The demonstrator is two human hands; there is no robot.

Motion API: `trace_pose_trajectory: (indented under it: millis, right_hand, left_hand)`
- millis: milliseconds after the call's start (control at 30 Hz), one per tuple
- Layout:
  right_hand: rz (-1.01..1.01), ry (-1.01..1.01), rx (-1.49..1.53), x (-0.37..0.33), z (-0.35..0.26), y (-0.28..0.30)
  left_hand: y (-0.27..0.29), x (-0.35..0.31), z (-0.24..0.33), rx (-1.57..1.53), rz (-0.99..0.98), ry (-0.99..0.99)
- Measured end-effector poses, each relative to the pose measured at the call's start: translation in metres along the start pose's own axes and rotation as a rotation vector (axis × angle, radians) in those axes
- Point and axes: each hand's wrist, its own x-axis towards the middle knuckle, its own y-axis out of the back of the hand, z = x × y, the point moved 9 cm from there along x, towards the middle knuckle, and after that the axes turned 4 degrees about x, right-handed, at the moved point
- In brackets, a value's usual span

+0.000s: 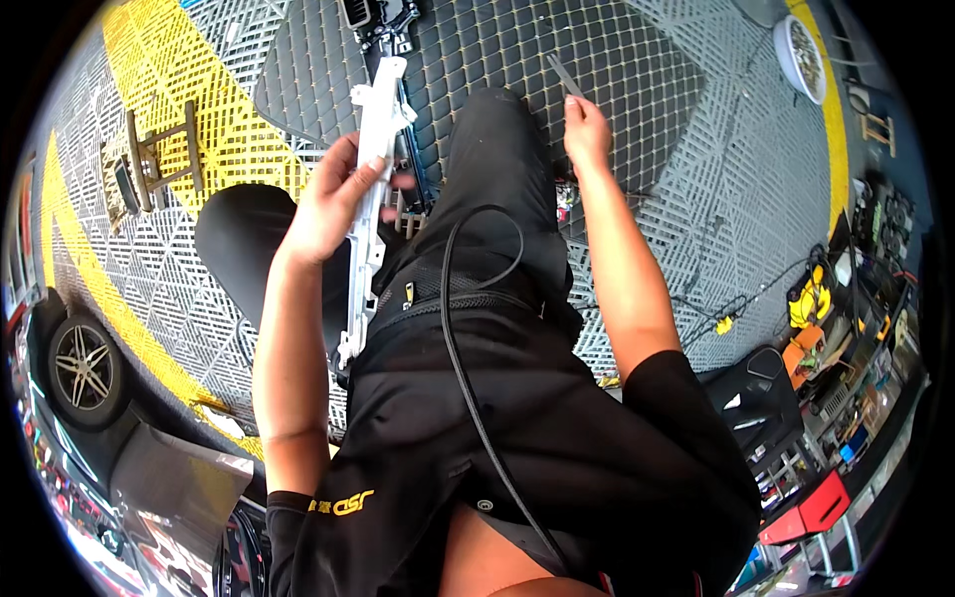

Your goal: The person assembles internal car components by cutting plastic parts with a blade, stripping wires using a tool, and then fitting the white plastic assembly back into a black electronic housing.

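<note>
The left hand [333, 204] is gripping a long white metal rail [368, 214], fingers wrapped around its middle, holding it upright over the person's lap. The right hand [587, 129] is pinching a thin grey metal strip [564, 76] between fingertips, to the right of the rail and well apart from it. Beneath both, a grey grid-tile floor [686, 149] is spreading out, crossed by a yellow tile band [189, 70] to the left of the rail. A small wooden stool [159, 159] is standing on that band. Farther left of the rail and lower, a car wheel [85, 366] is showing at the frame's edge. Far right of the rail, a cluttered workbench [856, 328] with tools is lining the room, and a round white dish [801, 55] is lying on the floor above it.
</note>
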Motion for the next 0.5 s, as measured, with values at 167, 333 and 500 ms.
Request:
trace_pose_trajectory:
  millis: [167, 333, 500]
  right_hand:
    - [-0.152, -0.275, 0.056, 0.056, 0.111, -0.067]
    - [-0.015, -0.040, -0.678, 0.108, 0.095, -0.051]
    - [-0.432, -0.075, -0.712, 0.132, 0.105, -0.082]
  left_hand:
    - [0.020, 0.012, 0.026, 0.110, 0.138, -0.037]
    - [0.056, 0.015, 0.106, 0.233, 0.426, -0.102]
    - [0.061, -0.001, 0.201, 0.363, 0.535, -0.441]
